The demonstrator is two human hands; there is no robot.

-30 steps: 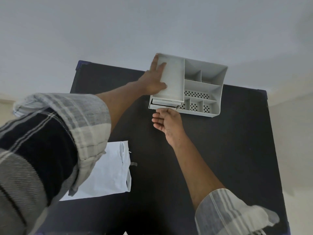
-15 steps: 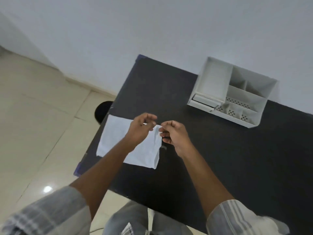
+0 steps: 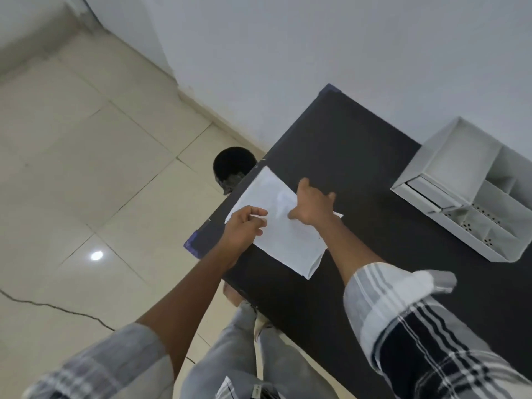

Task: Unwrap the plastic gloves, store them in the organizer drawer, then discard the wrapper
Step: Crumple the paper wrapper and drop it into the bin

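The white wrapper [image 3: 288, 237] lies flat on the black table [image 3: 374, 272], close to its left edge. My left hand [image 3: 244, 228] pinches the wrapper's near-left edge. Over the wrapper's far half sits my right hand [image 3: 312, 205], fingers curled down onto it, and the sheet is creased beside the thumb. The white organizer [image 3: 460, 194] stands at the right against the wall, with its low drawer [image 3: 426, 190] facing me. No gloves are visible.
A black round bin [image 3: 233, 168] stands on the tiled floor just past the table's left edge, partly hidden by it. A white wall runs behind the table. My legs are below, at the table's near edge.
A second ago my hands were at the organizer's drawer. They then came back to the wrapper, and both now grip it. My view has swung left toward the floor and bin.
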